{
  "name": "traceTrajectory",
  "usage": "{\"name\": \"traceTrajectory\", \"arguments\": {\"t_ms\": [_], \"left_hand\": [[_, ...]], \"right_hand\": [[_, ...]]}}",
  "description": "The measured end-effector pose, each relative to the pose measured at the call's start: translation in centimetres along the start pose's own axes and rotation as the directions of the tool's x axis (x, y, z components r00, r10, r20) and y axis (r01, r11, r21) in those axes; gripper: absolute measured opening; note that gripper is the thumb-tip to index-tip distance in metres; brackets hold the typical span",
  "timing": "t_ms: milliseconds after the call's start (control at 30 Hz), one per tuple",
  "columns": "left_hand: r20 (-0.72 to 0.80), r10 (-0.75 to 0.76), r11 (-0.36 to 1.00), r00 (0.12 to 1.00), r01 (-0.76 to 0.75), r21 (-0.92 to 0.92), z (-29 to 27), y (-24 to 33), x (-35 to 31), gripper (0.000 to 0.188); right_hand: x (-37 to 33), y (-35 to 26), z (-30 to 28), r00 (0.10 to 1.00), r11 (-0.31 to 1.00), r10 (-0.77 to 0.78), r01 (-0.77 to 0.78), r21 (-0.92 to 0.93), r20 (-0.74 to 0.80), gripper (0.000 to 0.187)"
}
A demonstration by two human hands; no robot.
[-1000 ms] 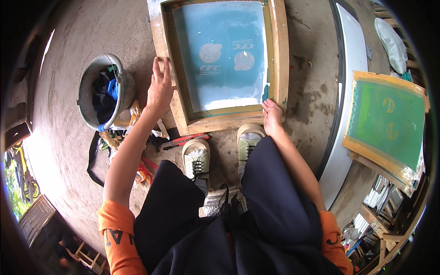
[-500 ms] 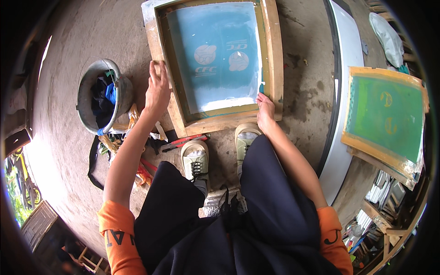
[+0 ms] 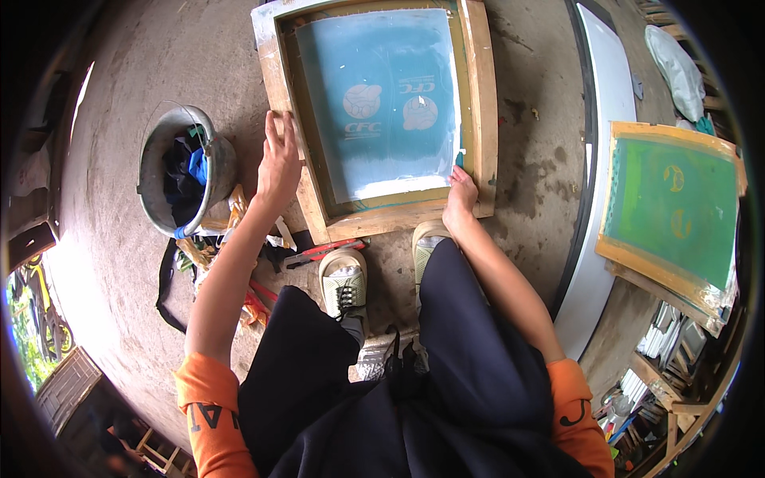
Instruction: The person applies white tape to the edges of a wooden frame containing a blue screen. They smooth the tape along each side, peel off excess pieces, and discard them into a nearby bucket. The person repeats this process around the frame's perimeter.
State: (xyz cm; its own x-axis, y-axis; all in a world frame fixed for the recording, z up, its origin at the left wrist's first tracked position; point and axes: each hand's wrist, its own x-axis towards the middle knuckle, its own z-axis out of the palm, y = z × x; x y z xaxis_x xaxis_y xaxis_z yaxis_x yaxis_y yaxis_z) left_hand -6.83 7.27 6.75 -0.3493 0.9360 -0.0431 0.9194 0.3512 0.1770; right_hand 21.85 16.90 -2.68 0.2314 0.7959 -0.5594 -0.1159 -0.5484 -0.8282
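On the concrete floor, directly ahead of our shoes, the wooden frame lies with its teal mesh panel facing up. Our left hand remains at the frame's left rail, fingers extended along the wood and not clenched. Our right hand has changed: one second ago it lay unfolded, palm up, at the lower right corner; now its fingers are bent inward, with the tips at the lower right corner of the white-edged panel. We judge from this that the work has narrowed to that corner, while the left hand serves as the steadying side. The frame and the bucket shift together in view, so we attribute that shift to head movement.

The following remain unclear. We cannot tell whether the right fingertips pinch the panel's edge or only touch it. The left thumb's contact is hard to make out. The frame's far edge is partly cut off by the top of the view, and our right shoe is largely covered by the trouser leg.
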Motion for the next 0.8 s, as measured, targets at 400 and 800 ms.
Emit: {"name": "traceTrajectory", "arguments": {"t_ms": [400, 800], "left_hand": [[0.056, -0.019, 1.0, 0.998, 0.019, 0.007, -0.2, -0.1, 0.2, 0.093], [0.062, -0.009, 0.999, 0.998, 0.012, -0.052, -0.6, -0.1, 0.0, 0.092]], "right_hand": [[-0.4, -2.7, 3.3, 0.97, 0.712, -0.028, -0.15, -0.686, -0.241, 0.023], [-1.1, -3.1, 3.9, 0.954, 0.589, -0.138, -0.136, -0.796, -0.266, 0.021]]}}
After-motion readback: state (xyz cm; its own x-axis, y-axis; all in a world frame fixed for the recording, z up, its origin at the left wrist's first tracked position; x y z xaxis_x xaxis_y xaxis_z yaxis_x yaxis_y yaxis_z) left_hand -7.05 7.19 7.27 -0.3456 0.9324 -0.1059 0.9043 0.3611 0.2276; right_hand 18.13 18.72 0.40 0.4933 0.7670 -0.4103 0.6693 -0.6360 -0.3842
